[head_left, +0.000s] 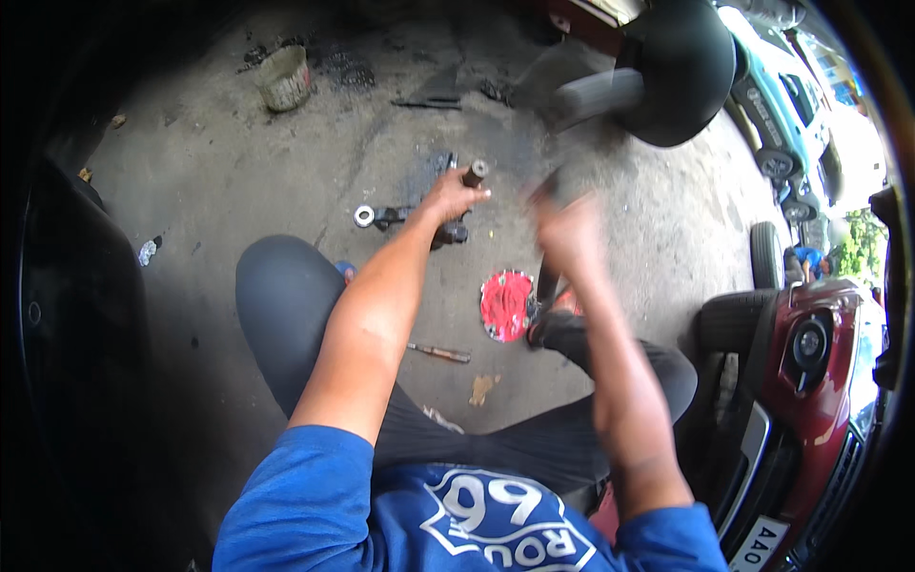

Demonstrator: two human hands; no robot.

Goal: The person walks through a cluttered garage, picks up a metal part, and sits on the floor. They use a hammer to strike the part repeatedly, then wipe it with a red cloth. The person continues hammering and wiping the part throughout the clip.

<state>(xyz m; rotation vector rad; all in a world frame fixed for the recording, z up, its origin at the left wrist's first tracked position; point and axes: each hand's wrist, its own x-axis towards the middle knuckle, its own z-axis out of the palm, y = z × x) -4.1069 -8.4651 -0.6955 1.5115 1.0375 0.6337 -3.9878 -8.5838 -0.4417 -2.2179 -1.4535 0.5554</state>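
Observation:
My left hand (452,197) is closed around a short, thick metal rod (476,173), its round end pointing up. Beneath it on the ground lies a dark greasy metal part (389,217) with a bright ring (363,217) at its left end. My right hand (569,234), smeared by motion, is raised to the right of the rod, apart from it. It grips what looks like a hammer (546,282), whose dark handle shows below the fist; its head is too blurred to make out clearly. A round red piece (506,305) with a scalloped rim lies below, between my feet.
A screwdriver-like tool (439,353) lies near my legs. A dirty bucket (284,79) stands at the far left. A blurred black rounded shape (681,71) is at the far right. A dark red vehicle (818,405) and a loose tyre (765,255) stand to the right.

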